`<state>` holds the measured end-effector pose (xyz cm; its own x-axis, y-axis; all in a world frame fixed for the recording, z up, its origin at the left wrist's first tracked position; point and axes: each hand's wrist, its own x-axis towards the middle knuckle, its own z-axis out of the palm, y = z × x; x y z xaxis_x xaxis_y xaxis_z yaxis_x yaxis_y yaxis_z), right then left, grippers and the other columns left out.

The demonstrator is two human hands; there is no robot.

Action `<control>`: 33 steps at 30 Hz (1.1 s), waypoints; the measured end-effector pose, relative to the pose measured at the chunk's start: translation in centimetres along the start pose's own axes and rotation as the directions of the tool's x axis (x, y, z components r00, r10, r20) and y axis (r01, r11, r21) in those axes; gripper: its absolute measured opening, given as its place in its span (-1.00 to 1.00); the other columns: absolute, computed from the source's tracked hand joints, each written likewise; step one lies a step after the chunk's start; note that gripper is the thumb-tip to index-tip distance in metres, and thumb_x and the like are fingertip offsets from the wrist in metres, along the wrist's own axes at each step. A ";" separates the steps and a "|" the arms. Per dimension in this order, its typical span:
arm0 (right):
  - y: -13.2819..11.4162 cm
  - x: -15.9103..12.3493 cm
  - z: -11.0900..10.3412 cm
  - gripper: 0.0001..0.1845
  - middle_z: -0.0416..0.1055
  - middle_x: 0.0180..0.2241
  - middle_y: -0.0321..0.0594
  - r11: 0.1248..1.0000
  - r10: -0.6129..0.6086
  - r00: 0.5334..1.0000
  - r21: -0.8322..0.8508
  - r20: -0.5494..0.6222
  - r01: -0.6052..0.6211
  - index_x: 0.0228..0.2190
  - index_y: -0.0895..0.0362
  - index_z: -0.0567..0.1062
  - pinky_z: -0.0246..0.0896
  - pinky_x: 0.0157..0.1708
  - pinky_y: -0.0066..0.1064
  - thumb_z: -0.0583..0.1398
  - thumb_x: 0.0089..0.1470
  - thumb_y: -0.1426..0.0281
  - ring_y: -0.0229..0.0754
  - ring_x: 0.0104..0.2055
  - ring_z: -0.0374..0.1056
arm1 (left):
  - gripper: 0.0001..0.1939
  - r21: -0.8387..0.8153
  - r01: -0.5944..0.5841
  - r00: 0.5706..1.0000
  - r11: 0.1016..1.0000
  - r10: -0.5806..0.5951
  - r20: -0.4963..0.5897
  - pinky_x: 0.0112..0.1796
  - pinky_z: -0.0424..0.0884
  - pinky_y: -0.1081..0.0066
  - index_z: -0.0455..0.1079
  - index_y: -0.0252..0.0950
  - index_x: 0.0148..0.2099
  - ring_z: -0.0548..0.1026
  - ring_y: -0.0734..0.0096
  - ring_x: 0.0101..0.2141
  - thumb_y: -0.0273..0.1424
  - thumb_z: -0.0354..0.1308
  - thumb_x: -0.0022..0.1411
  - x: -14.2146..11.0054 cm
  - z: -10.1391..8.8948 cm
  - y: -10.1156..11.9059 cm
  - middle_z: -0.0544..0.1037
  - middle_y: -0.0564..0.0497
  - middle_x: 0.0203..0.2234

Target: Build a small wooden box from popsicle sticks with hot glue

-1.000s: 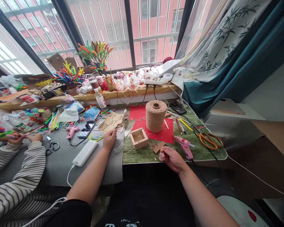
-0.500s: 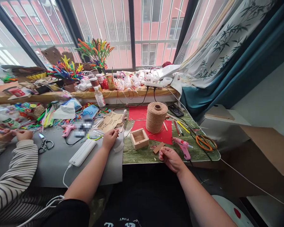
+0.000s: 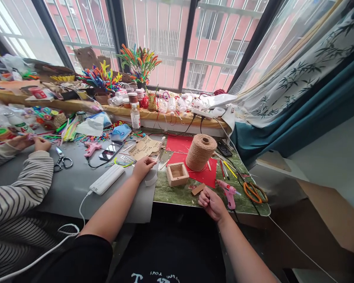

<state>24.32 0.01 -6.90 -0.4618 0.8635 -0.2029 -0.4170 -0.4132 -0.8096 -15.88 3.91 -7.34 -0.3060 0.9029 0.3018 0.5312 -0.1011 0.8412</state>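
Note:
My left hand [image 3: 143, 168] rests at the edge of the grey mat, thumb and fingers drawn together beside thin wooden sticks [image 3: 158, 156]; whatever may be between its fingertips is too small to make out. Curled into a loose fist, my right hand [image 3: 211, 201] is at the table's front edge, and nothing shows in it. A small brown cardboard strip [image 3: 197, 189] lies just beyond its knuckles. Between the hands sits a small square wooden box [image 3: 177, 180], open at the top. Behind it a large spool of twine [image 3: 201, 152] stands on red paper [image 3: 177, 144].
A pink glue gun [image 3: 229, 190] and orange-handled scissors [image 3: 255, 192] lie right of my right hand. On the left are a white power strip [image 3: 107, 179], a phone [image 3: 110, 151] and silver scissors [image 3: 61, 160]. A co-worker's hands [image 3: 41, 144] work at the far left.
The view has turned left and tilted. My left hand remains near the sticks; my right hand's fingers have curled further inward. The box and spool stay where they were.

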 end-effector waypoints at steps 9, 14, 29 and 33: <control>0.4 0.0 -0.7 -0.58 0.49 -0.37 -0.27 0.998 0.023 0.998 -0.053 -0.053 -0.026 -0.42 0.12 0.53 0.21 -0.40 -0.40 0.57 -0.08 0.15 -0.30 -0.45 0.30 | -0.52 -0.008 -0.029 0.997 1.000 0.029 0.074 -0.30 0.43 0.33 0.55 -0.22 -0.41 0.52 0.32 -0.46 0.01 0.15 0.39 -0.6 -0.6 0.9 0.63 -0.01 -0.51; 0.0 -0.1 -0.6 -0.55 0.36 -0.44 -0.34 1.000 -0.015 0.999 -0.026 -0.050 0.014 -0.49 0.10 0.46 0.17 -0.41 -0.41 0.57 -0.08 0.17 -0.31 -0.46 0.22 | -0.61 -0.027 -0.070 0.977 0.997 0.074 0.198 -0.21 0.48 0.29 0.58 -0.23 -0.24 0.58 0.22 -0.29 -0.04 0.17 0.40 0.4 -1.0 2.5 0.68 -0.08 -0.32; 3.2 4.6 8.3 0.45 -0.09 0.50 -0.07 0.625 -0.419 0.901 -0.755 -0.111 0.198 0.49 -0.16 -0.12 -0.25 0.50 0.24 0.60 -0.18 0.28 0.30 0.54 -0.16 | -0.12 -0.280 -0.194 0.543 0.940 0.340 0.768 0.00 0.56 0.19 0.51 -0.04 0.25 0.65 -0.03 0.01 -0.36 0.58 -0.19 7.4 4.0 6.3 0.66 -0.04 0.06; 2.5 6.9 9.5 0.37 0.01 0.45 -0.03 0.673 -0.453 0.875 -0.709 -0.172 0.209 0.49 -0.15 -0.12 -0.26 0.50 0.22 0.55 -0.08 0.27 0.26 0.53 -0.09 | -0.18 -0.335 -0.105 0.568 0.936 0.333 0.753 0.06 0.53 0.18 0.53 -0.09 0.23 0.60 -0.06 0.08 -0.29 0.58 -0.13 7.6 3.8 5.4 0.64 -0.08 0.10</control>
<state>12.60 2.19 -5.10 -0.0806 0.9922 0.0949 0.1781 0.1080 -0.9781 -12.29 11.80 -2.25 0.5977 0.7936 0.1137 0.2652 -0.3295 0.9061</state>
